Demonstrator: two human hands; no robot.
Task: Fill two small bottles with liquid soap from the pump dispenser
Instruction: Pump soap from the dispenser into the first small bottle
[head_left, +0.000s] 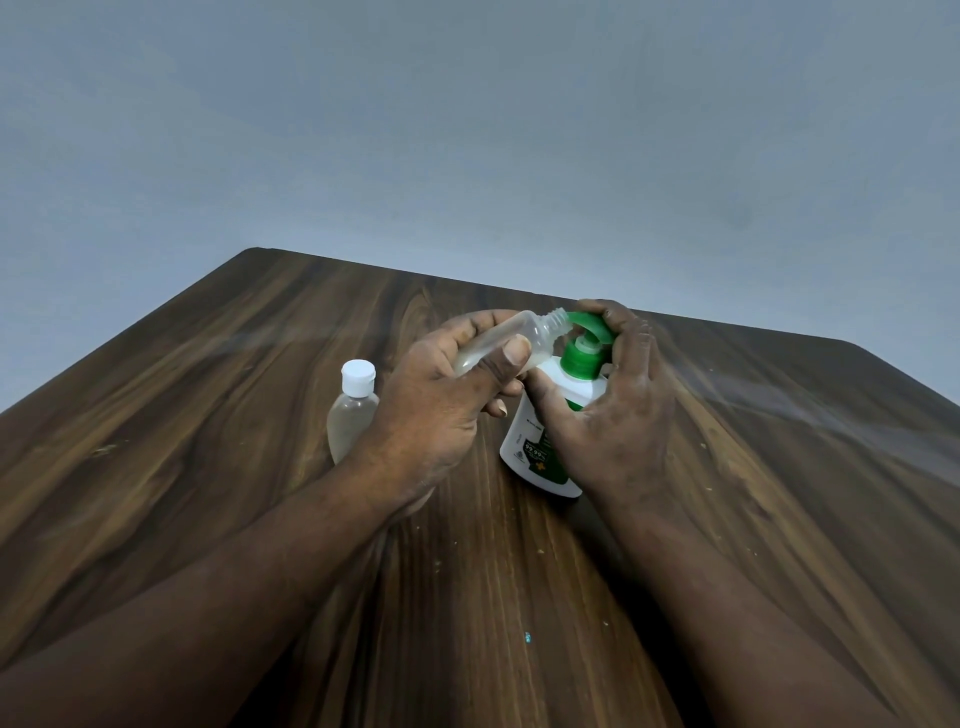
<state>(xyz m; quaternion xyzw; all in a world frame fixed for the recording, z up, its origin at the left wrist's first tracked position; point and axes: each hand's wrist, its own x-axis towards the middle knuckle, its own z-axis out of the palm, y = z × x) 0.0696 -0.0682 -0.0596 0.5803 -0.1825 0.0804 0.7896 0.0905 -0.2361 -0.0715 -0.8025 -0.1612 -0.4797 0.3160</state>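
— Nearest, the left forearm (234, 577) and right forearm (727, 597) reach in over the worktop (156, 415); what are the hands doing?

— The left hand (441, 405) is curled round the open small bottle (535, 332), thumb across its side, tilting it so the threaded neck meets the spout (577, 319); the right hand (618, 415) wraps the pump dispenser (540, 457), fingers bent over its green pump head (587, 353).

— How should the pumping go?

— My judgement: keep the neck snug under the spout; press slowly and fully; hold the dispenser steady on the worktop; a jerk could send soap down the outside.

— And the other one?

— The capped small bottle (353, 410) stands just left of the left hand, untouched; it looks whitish inside, probably filled; the dispenser sits between the hands.
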